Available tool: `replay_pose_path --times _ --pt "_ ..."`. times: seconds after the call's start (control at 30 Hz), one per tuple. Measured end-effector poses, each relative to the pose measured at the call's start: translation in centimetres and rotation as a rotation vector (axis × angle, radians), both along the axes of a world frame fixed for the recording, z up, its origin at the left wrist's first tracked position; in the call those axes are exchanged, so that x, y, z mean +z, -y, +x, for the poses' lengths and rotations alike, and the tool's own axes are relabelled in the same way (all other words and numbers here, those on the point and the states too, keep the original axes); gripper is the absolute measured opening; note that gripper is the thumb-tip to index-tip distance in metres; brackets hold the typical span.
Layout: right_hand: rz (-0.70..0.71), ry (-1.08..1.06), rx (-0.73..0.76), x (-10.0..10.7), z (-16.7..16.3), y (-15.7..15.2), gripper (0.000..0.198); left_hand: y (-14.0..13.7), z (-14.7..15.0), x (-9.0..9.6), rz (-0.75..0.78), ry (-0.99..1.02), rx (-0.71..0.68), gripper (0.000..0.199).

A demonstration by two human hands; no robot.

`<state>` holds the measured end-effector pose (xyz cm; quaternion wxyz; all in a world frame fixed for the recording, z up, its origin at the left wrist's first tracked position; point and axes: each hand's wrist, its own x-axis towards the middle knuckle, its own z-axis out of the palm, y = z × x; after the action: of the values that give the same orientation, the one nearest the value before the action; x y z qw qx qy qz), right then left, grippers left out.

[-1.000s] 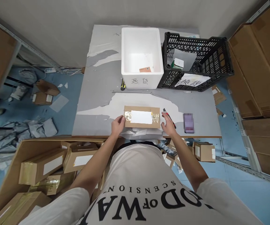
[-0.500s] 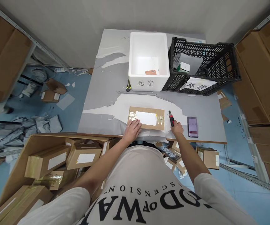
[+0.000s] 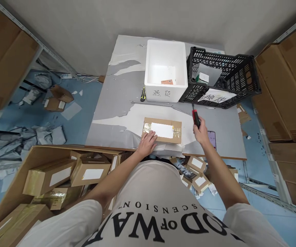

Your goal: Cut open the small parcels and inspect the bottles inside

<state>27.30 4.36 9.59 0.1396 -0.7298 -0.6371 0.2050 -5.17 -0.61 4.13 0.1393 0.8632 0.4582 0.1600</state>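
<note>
A taped box is pressed flat, and a red-and-black knife is pointed away from the body.

The box (image 3: 164, 130) is laid near the table's front edge, its long axis running left to right; its near left part is covered by the left hand (image 3: 147, 144), fingers extended, nothing gripped. The knife (image 3: 196, 118) is enclosed by the curled fingers of the right hand (image 3: 201, 131), its tip directed towards the black crate (image 3: 222, 77); its blade is too blurred to be judged. The grey table (image 3: 119, 92) is backed by a plain wall (image 3: 86, 34). Since half a second ago, the knife has been carried forward.
</note>
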Motion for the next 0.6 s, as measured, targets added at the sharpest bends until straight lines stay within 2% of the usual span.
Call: replay_pose_path --times 0.1,0.17,0.23,0.37,0.6 --pt "0.019 -0.165 0.389 3.6 -3.3 -1.0 0.061 0.1 0.0 -0.2 0.006 -0.020 0.005 0.045" --pt "-0.007 -0.176 0.641 4.8 -5.8 -1.6 0.056 0.2 -0.1 -0.3 0.013 -0.034 0.000 0.046" --pt "-0.061 -0.134 0.800 5.1 -8.0 -2.2 0.053 0.2 -0.1 -0.4 0.017 -0.047 -0.006 0.048" --pt "-0.167 0.026 0.938 4.4 -10.6 -3.3 0.051 0.3 0.0 -0.5 0.016 -0.072 -0.006 0.051" --pt "-0.170 0.182 1.032 3.8 -11.5 -4.2 0.052 0.4 0.0 -0.5 0.017 -0.077 -0.022 0.055"
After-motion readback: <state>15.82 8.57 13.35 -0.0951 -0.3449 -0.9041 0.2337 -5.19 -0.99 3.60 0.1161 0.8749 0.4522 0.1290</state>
